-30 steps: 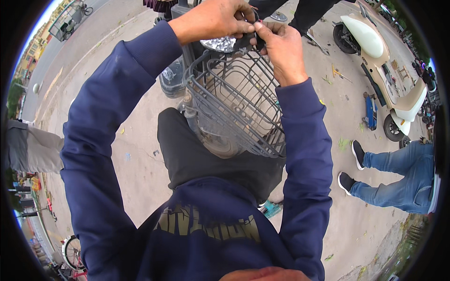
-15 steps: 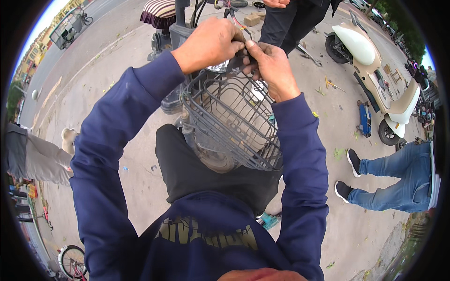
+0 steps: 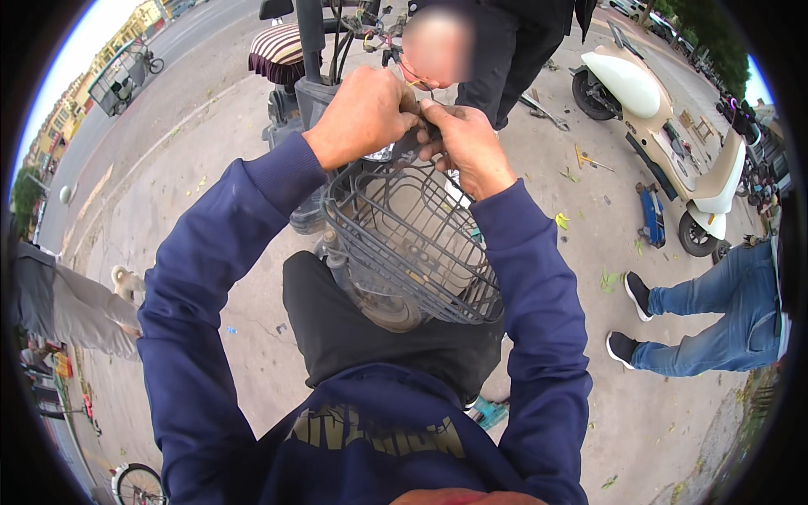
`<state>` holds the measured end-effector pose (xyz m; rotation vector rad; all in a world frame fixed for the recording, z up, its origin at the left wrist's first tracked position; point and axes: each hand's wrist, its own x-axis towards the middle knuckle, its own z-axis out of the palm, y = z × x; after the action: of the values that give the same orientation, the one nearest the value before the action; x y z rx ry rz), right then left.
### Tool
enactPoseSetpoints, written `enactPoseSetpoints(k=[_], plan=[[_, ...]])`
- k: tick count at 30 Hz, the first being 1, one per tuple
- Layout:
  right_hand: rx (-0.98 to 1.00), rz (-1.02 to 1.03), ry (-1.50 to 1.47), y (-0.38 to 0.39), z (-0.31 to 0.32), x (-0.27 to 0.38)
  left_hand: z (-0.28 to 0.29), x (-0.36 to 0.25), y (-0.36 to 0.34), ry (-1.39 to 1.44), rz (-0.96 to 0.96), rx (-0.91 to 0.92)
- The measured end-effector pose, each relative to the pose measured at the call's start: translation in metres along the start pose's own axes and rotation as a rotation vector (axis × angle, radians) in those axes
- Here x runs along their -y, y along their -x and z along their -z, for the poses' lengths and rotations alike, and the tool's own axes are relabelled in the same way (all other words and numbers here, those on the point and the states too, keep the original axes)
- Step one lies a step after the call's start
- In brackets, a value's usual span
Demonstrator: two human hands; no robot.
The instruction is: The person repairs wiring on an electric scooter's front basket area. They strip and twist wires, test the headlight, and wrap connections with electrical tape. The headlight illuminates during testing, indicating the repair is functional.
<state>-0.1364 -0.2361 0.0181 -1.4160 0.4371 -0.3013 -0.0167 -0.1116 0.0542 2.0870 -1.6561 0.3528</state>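
Observation:
Above the front basket (image 3: 404,227) of an electric scooter, both my hands meet with their fingertips close together. My left hand (image 3: 366,109) is closed in a pinch. My right hand (image 3: 471,143) is closed too, its thumb and forefinger pressed together and the other fingers curled. A thin yellow wire (image 3: 415,82) runs down to the fingertips; its end is hidden by them. More loose coloured wires (image 3: 383,40) hang by the handlebar stem just beyond. The black wire basket sits over the front wheel (image 3: 391,311), between my knees.
A person in dark trousers (image 3: 505,59) stands close beyond the wires, and a blurred head is beside the handlebar. At right are a cream scooter (image 3: 673,126), a blue tool (image 3: 651,215) and a person in jeans (image 3: 715,307). A small white dog (image 3: 126,284) stands at left.
My hands stay pinched together, slightly lower and further left in the view. A blurred head has come into sight by the handlebar. The dog at left has shifted.

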Motion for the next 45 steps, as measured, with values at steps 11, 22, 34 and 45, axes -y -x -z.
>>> enactPoseSetpoints(k=[11,22,34,45], plan=[[0.118,-0.074,-0.118,-0.003,0.022,-0.006,0.000,-0.008,-0.002,-0.033,-0.044,-0.011],[0.135,-0.003,-0.127,0.002,0.021,-0.005,0.001,-0.002,0.012,0.028,-0.165,-0.010],[-0.132,0.902,0.753,0.016,0.024,-0.006,-0.003,0.013,0.015,0.146,-0.100,-0.001],[-0.121,1.026,0.801,0.006,0.021,-0.001,-0.007,0.016,0.015,0.241,-0.079,0.034]])
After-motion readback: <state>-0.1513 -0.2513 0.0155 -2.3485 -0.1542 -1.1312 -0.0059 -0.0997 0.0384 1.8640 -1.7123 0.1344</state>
